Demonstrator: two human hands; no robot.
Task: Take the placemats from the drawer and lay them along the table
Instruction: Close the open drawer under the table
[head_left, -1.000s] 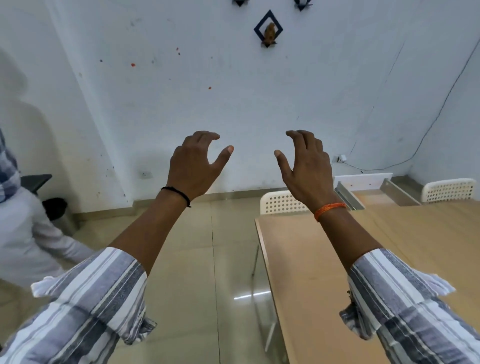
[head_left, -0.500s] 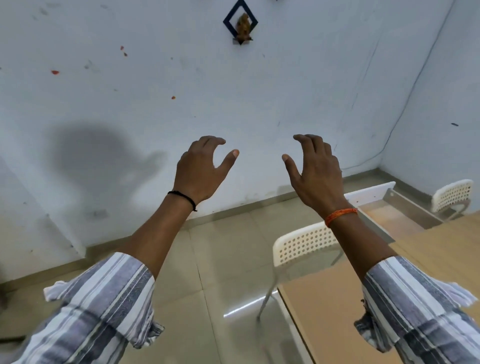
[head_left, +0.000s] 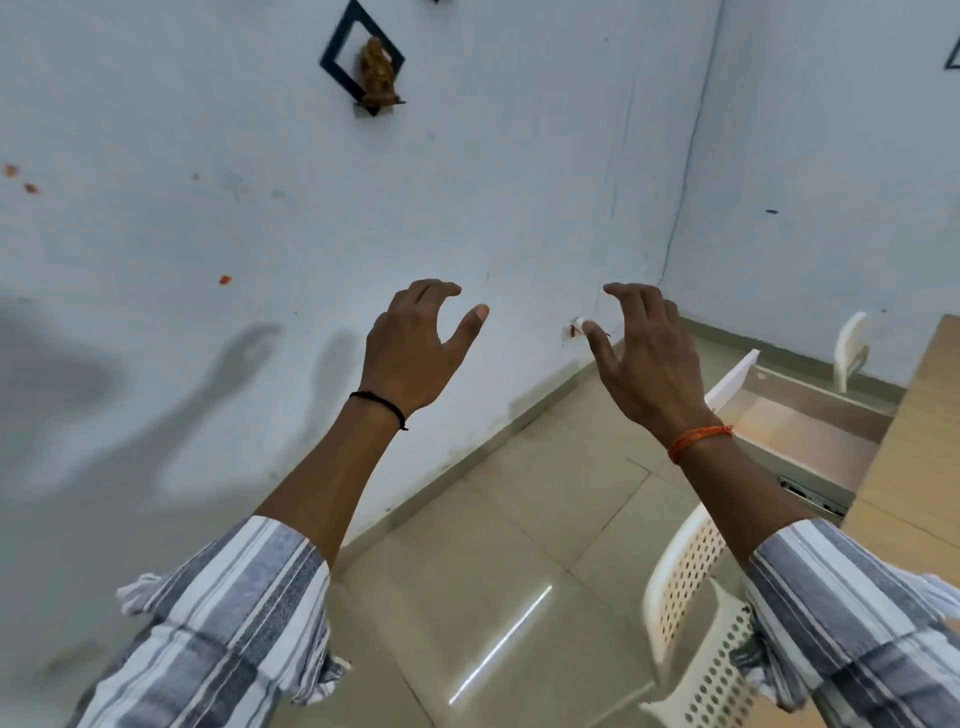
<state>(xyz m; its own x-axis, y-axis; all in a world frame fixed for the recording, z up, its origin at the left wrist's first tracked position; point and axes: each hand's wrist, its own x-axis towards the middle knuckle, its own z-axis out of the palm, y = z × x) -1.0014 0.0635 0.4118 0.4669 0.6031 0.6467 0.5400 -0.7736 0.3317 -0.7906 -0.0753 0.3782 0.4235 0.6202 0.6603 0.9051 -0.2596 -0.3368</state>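
Turning my head to the right, I am now seeing the open drawer (head_left: 810, 431) nearer, under the table (head_left: 914, 467) edge. My left hand (head_left: 410, 348) and right hand (head_left: 649, 364) are staying raised, fingers loosely curled, holding nothing. I cannot see any placemats inside the drawer, so picking is not yet started.

A plain, sparsely furnished room, perhaps a dining or meeting room: scuffed white walls (head_left: 519, 197), glossy beige floor tiles (head_left: 509, 561), a pale wooden table (head_left: 924, 457) at right with white perforated plastic chairs (head_left: 696, 613), and a small figurine (head_left: 375, 70) on a diamond wall shelf (head_left: 337, 57).
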